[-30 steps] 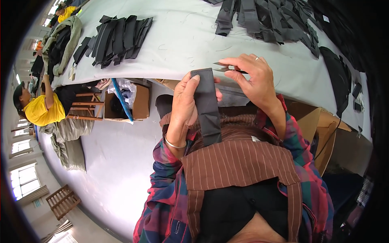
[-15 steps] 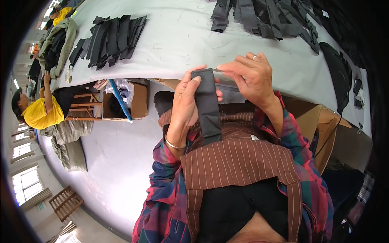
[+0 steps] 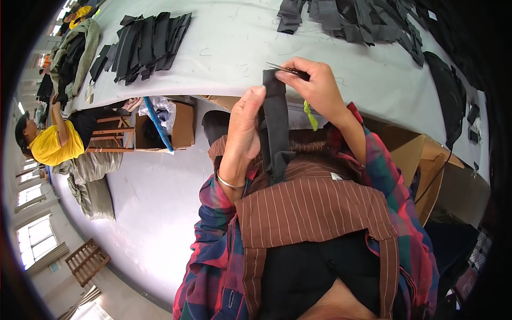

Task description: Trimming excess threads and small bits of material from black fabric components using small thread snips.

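Observation:
My left hand (image 3: 242,128) pinches a dark grey fabric strip (image 3: 276,114) near its top end, thumb uppermost. The strip hangs down toward my striped apron (image 3: 320,213), and its lower part is bent and creased. Close by on the right, my right hand (image 3: 320,88) grips small dark thread snips (image 3: 295,71). Their thin points face left, just above the strip's top edge, and the fingertips are at that edge. A yellow-green ribbon (image 3: 310,116) dangles below this hand. Whether the blades touch any thread is too small to tell.
On the pale table (image 3: 224,32) lie a stack of dark strips (image 3: 149,45) at left and a loose pile (image 3: 352,21) at far right. Cardboard boxes (image 3: 184,125) stand under the table. A person in yellow (image 3: 58,141) works at the left.
The fabric strip has been turned, and its top end is now higher. My right hand has shifted slightly up and left; the snips and ribbon now show clearly.

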Motion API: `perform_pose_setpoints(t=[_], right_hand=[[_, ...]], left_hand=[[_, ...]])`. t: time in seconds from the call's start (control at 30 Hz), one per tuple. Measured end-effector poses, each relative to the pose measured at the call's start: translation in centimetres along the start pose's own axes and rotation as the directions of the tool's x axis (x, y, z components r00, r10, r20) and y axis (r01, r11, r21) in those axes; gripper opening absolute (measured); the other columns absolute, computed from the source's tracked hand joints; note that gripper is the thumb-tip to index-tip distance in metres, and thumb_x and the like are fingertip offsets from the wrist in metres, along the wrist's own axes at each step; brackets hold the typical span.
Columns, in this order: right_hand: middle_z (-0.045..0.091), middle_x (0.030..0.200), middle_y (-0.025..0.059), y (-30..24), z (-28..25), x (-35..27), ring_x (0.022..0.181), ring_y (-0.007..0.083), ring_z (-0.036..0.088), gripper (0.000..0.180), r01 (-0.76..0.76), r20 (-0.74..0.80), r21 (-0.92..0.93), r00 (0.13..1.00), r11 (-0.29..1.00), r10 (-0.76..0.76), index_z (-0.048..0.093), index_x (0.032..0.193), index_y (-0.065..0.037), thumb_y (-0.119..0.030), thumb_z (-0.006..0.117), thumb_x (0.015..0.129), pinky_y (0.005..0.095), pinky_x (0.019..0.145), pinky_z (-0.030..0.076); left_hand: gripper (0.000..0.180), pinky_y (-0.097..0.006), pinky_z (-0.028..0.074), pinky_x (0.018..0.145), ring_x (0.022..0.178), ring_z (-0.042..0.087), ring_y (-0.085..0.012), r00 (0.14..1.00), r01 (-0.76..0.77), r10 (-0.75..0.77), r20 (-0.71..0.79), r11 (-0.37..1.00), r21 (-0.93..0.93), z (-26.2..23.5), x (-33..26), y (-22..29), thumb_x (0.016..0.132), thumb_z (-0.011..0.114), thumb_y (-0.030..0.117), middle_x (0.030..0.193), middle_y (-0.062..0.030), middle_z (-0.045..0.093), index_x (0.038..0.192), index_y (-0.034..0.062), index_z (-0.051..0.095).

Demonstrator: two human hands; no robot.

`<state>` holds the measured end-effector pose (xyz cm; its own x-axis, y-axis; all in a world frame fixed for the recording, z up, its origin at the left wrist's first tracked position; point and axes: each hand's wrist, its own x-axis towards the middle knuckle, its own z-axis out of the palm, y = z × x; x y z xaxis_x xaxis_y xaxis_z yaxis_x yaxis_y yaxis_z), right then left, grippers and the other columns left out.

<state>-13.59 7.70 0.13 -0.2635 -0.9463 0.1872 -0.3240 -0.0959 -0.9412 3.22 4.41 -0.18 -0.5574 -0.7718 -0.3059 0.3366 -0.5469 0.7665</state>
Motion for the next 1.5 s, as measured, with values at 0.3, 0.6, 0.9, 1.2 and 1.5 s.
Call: perform_pose_setpoints(t=[0.3,0.6,0.9,1.2,1.5], right_hand=[[0.067,0.085,0.0007,0.5,0.0,-2.7,0.071,0.0200,0.058,0.022,0.209,-0.031,-0.227,0.975,0.951,-0.222,0.067,0.100,-0.014,-0.025,0.071,0.081,0.0308,0.068,0.040],[0.067,0.081,-0.0047,0.8,0.4,-5.3,0.065,0.0164,0.053,0.018,0.306,0.035,-0.372,0.948,0.876,-0.316,0.069,0.092,-0.017,-0.023,0.074,0.076,0.0303,0.064,0.033],[0.066,0.078,-0.0023,-0.1,1.4,-4.2,0.068,0.0193,0.056,0.012,0.294,0.111,-0.323,0.956,0.900,-0.273,0.066,0.087,-0.015,-0.022,0.070,0.079,0.0326,0.064,0.034],[0.066,0.078,0.0002,0.5,1.6,-3.7,0.073,0.0210,0.059,0.012,0.129,0.117,-0.039,0.985,0.991,-0.124,0.066,0.087,-0.015,-0.021,0.070,0.079,0.0324,0.071,0.039],[0.065,0.072,-0.0019,0.0,1.7,-3.6,0.067,0.0178,0.056,0.011,0.292,0.118,-0.299,0.956,0.909,-0.268,0.066,0.085,-0.016,-0.022,0.072,0.078,0.0313,0.068,0.035]], left_hand=[[0.032,-0.032,0.055,0.063,0.068,0.065,-0.0238,0.982,0.153,-0.174,-0.079,0.964,-0.219,-2.5,1.5,-1.1,0.093,0.056,0.031,0.083,-0.0134,0.066,0.101,0.0006,0.060],[0.037,-0.035,0.055,0.071,0.079,0.065,-0.0244,0.969,0.243,-0.244,0.040,0.913,-0.329,-3.4,1.9,-1.0,0.091,0.054,0.035,0.087,-0.0151,0.066,0.100,0.0001,0.060],[0.024,-0.035,0.055,0.074,0.082,0.064,-0.0209,0.985,0.165,-0.171,0.017,0.915,-0.367,-2.2,1.6,-0.9,0.090,0.056,0.023,0.093,-0.0088,0.065,0.103,0.0028,0.060],[0.023,-0.035,0.054,0.077,0.085,0.064,-0.0207,0.982,0.188,-0.183,0.047,0.910,-0.369,-2.3,1.7,-0.9,0.089,0.056,0.019,0.095,-0.0091,0.065,0.105,0.0019,0.060],[0.023,-0.035,0.054,0.077,0.084,0.064,-0.0208,0.981,0.194,-0.187,0.058,0.901,-0.389,-1.9,1.7,-0.9,0.089,0.057,0.016,0.096,-0.0100,0.066,0.106,0.0003,0.060]])
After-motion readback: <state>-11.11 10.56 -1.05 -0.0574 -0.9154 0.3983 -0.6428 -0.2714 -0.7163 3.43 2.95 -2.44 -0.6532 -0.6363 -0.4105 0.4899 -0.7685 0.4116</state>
